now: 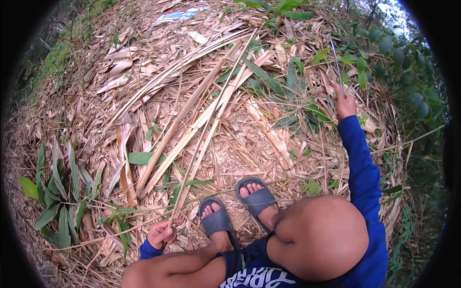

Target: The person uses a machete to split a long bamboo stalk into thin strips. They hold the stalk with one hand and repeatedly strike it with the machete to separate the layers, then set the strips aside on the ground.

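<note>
My left hand [162, 234] is low on the left, its thumb and fingers closed on the near end of a long, thin bamboo strip [179, 201]. That strip slants up and away over other split lengths on the ground. Out to the right, my right hand [345, 103] grips a knife [334, 60] with a long, narrow blade pointing away from me. The blade is apart from the strip. Beyond my feet lie a thicker tan stalk [189, 108] and a bundle of long pale strips [180, 63].
Dry husks and shavings litter the ground [225, 158]. Green leafy plants grow at the left [65, 206] and a shrub [408, 72] stands at the far right. My sandals [218, 222] are close to the strips. A blue-and-white sheet [180, 15] lies at the far edge.
</note>
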Tool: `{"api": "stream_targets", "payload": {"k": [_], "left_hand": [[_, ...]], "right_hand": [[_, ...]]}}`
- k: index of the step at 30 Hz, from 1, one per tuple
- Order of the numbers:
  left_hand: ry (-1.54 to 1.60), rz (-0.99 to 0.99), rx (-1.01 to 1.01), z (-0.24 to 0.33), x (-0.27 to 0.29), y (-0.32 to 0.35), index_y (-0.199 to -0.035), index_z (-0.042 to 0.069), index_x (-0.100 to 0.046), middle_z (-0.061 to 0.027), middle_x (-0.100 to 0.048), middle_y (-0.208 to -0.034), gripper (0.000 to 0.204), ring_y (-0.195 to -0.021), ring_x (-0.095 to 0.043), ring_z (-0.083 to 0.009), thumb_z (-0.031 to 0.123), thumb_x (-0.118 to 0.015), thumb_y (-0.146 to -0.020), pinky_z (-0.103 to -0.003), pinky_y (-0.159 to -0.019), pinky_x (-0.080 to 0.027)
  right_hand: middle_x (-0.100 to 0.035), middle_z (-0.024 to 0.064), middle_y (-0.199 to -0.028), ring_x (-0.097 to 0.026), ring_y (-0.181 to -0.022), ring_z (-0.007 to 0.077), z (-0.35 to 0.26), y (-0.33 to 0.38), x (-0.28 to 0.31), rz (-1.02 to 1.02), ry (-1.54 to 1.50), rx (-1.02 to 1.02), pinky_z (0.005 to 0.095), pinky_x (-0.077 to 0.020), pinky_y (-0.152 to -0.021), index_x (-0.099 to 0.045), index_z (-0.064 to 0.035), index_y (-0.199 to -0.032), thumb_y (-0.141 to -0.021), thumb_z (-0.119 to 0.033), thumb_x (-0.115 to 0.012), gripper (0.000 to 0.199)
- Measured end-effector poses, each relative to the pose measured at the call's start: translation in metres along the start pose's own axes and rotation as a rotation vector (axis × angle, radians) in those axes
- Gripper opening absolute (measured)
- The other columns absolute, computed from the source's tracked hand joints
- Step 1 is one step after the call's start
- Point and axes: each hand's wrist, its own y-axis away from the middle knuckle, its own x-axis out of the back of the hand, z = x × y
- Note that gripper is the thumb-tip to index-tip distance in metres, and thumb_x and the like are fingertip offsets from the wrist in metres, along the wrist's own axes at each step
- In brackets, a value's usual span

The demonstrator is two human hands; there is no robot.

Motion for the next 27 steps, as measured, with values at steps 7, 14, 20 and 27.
{"api": "stream_targets", "payload": {"k": [7,14,20,27], "left_hand": [[-0.069,0.012,-0.084,0.056,0.010,-0.049,-0.137,-0.014,-0.040,0.0001,-0.047,-0.059,0.061,-0.053,-0.043,-0.0089,0.035,-0.047,-0.101,-0.024,-0.053,-0.038],[-0.347,0.280,-0.294,0.111,0.008,-0.092,-0.120,-0.001,-0.058,-0.0003,-0.062,-0.089,0.034,-0.080,-0.057,-0.0056,0.014,-0.069,-0.091,-0.022,-0.073,-0.048],[-0.469,0.522,-0.782,0.230,0.013,-0.081,-0.118,-0.004,-0.059,-0.0014,-0.062,-0.086,0.029,-0.074,-0.055,-0.0057,0.012,-0.063,-0.094,-0.021,-0.066,-0.045],[-0.103,0.620,-1.323,0.313,0.039,-0.057,-0.117,-0.004,-0.051,-0.0171,-0.064,-0.097,0.023,-0.087,-0.066,-0.0270,0.008,-0.052,-0.099,-0.042,-0.084,-0.059]], "right_hand": [[-0.045,-0.0052,-0.050,-0.036,-0.035,0.0041,-0.049,0.078,0.014,-0.180,-0.403,0.204,0.0219,-0.0254,-0.034,-0.064,-0.0014,-0.095,-0.092,-0.025,-0.067,0.024],[-0.046,-0.0038,-0.050,-0.040,-0.036,0.0047,-0.116,0.145,0.001,-0.557,-0.510,0.281,0.0208,-0.0289,-0.035,-0.061,0.0011,-0.111,-0.092,-0.018,-0.064,0.027],[-0.046,-0.0005,-0.053,-0.041,-0.037,0.0068,-0.150,0.196,-0.022,-0.746,-0.758,0.074,0.0215,-0.0323,-0.036,-0.057,0.0030,-0.118,-0.091,-0.018,-0.065,0.036],[-0.048,-0.0011,-0.053,-0.043,-0.038,0.0063,-0.153,0.238,-0.034,-0.860,-0.760,0.104,0.0213,-0.0329,-0.037,-0.054,0.0042,-0.125,-0.092,-0.016,-0.063,0.040]]}}
